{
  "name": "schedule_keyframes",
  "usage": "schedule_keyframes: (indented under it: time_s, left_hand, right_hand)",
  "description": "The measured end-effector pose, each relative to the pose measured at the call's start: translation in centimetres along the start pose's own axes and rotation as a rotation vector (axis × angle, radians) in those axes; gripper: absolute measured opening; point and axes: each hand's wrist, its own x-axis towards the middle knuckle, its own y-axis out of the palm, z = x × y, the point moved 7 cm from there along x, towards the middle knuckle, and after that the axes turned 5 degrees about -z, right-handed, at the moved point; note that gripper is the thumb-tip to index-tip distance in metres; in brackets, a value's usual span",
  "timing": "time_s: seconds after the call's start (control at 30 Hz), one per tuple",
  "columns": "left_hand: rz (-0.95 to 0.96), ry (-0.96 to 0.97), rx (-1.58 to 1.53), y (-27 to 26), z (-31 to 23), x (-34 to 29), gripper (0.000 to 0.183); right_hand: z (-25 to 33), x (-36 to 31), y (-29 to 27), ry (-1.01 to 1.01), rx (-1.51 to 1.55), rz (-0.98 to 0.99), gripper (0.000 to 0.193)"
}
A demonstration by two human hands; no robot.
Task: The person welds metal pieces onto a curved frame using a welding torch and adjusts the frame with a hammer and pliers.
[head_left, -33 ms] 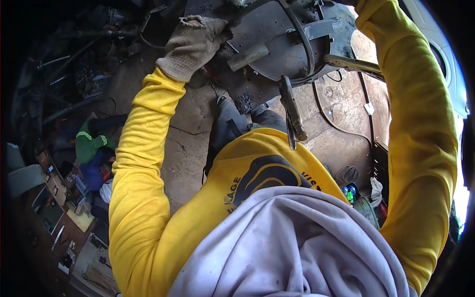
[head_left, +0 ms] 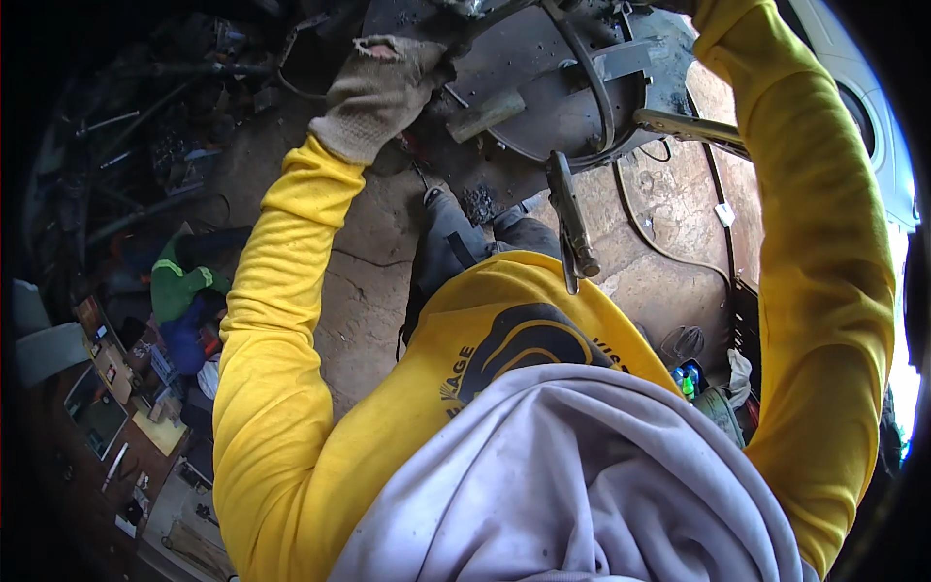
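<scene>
My left hand (head_left: 383,92), in a worn tan knit glove with a hole, is closed at the near end of a dark metal bar (head_left: 490,27). Its fingertips are partly hidden. Below the bar spreads a dark metal plate (head_left: 543,78) with a curved rod (head_left: 589,68) across it. A short pale bar (head_left: 487,114) lies on the plate, beside a flat grey metal strip (head_left: 626,58). At the top edge my right hand is almost wholly cut off beyond the yellow sleeve (head_left: 747,39), so its fingers do not show. Locking pliers (head_left: 570,209) hang at the plate's near edge.
Another clamp-like tool (head_left: 693,126) juts out near my right forearm. Cables (head_left: 645,233) run over the brown floor (head_left: 364,291). A person in green (head_left: 179,286) is at the left, near a cluttered table (head_left: 102,466). Dark metal frames stand far left; a pale vehicle (head_left: 878,126) stands at right.
</scene>
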Motion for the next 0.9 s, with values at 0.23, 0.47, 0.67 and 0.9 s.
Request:
schedule_keyframes:
  time_s: [0.23, 0.47, 0.67, 0.9]
  left_hand:
    - [0.309, 0.041, -0.044, -0.1, 1.7, 3.1, 0.033]
    - [0.365, 0.062, -0.617, 3.0, 2.4, 9.3, 0.042]
    - [0.796, -0.285, -1.326, 4.0, 0.0, 8.9, 0.035]
    - [0.829, -0.389, -1.676, 4.7, 0.4, 8.7, 0.033]
  right_hand:
    - [1.4, 0.0, 0.5, -0.182, -0.2, -0.044, 0.035]
    - [0.2, -0.6, 0.4, -0.043, -0.067, -0.048, 0.033]
    - [-0.5, -1.3, 1.6, 0.017, 0.073, -0.019, 0.034]
    - [1.5, -2.0, 1.6, 0.045, 0.079, -0.064, 0.037]
